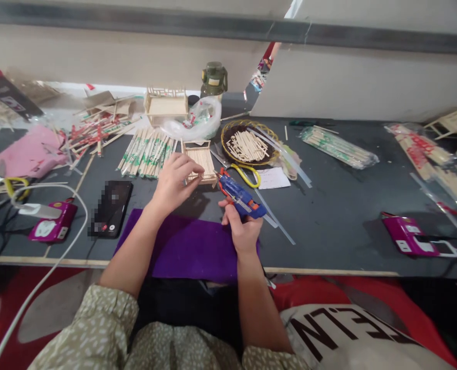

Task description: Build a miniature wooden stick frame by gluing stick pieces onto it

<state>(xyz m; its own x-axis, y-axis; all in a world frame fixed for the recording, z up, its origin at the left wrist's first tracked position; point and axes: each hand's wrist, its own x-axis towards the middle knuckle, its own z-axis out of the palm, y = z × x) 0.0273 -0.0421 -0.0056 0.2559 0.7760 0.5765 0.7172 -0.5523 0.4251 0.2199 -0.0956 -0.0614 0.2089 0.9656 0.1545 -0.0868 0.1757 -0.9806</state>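
Grey table (328, 205), blue glue gun (238, 195) half-hidden by right hand (245, 228).

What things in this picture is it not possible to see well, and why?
All in the head view:
- Left hand: anything pinched, too small.
- Glue gun: trigger, hidden by right hand.
- Paper note: writing, too small.
- Phone: screen, partly pixelated.
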